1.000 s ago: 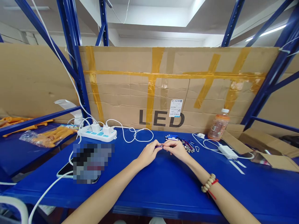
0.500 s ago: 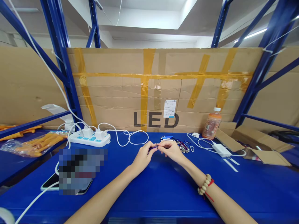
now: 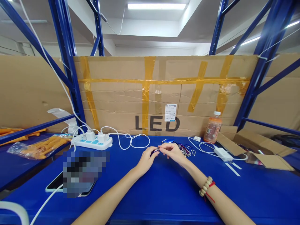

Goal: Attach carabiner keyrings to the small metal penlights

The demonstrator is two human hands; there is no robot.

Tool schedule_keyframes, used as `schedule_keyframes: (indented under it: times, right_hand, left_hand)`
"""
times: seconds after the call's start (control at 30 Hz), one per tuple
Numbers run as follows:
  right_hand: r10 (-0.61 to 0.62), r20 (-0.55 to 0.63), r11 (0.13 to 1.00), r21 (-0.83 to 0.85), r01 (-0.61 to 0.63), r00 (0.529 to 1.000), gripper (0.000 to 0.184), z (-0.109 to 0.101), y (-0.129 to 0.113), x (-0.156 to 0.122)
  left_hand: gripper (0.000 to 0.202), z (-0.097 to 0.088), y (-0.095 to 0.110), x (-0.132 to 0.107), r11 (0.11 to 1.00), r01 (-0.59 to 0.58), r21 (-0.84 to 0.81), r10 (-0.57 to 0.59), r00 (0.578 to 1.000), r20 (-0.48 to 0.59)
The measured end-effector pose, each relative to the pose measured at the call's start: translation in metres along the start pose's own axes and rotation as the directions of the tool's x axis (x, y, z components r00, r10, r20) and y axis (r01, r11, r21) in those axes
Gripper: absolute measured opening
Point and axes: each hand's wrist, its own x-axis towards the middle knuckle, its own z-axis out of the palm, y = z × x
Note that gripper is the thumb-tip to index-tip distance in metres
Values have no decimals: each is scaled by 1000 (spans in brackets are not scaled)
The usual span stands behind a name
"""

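My left hand (image 3: 147,158) is closed around a small, shiny, dark purple metal piece (image 3: 155,150), most of it hidden by the fingers. My right hand (image 3: 172,152) meets it from the other side, thumb and forefinger pinched at the piece's end. I cannot make out its exact kind. Just behind my right hand lies a pile of small metal carabiners (image 3: 186,150), blue, purple and silver. Several slim blue and silver tubes (image 3: 168,141) lie beside that pile, partly covered by the hand.
To the left are a white power strip (image 3: 93,142) with plugs and cables, and phones (image 3: 55,182) partly blurred out. On the right stand an orange drink bottle (image 3: 212,128), a white adapter (image 3: 223,153) and an open cardboard box (image 3: 269,159). A large cardboard sheet (image 3: 112,103) closes off the back.
The camera view has tilted slightly upward, so everything sits a little lower. Both hands stay together at the small purple piece, with only a slight shift of the fingers.
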Motion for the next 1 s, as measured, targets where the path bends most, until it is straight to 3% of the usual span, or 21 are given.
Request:
schedule_keyframes:
  times: [0.2, 0.33, 0.67, 0.77, 1.0]
  right_hand:
    - [13, 66, 1000, -22, -11, 998, 32, -4, 10, 1]
    - [32, 78, 999, -30, -30, 996, 32, -2, 12, -1]
    - [57, -35, 997, -48, -59, 998, 33, 9, -4, -5]
    - [114, -61, 991, -65, -118, 992, 34, 10, -8, -5]
    - [199, -55, 974, -100, -204, 978, 35, 7, 0, -2]
  left_hand:
    - [25, 1, 0, -3, 997, -22, 71, 16, 996, 86]
    - [21, 0, -4, -4, 987, -113, 117, 102, 990, 99]
    - [22, -2, -10, -3, 927, -175, 331, 176, 984, 27]
    - [22, -1, -10, -3, 917, -177, 359, 188, 982, 5]
    - [23, -2, -15, -2, 880, -184, 437, 191, 981, 27]
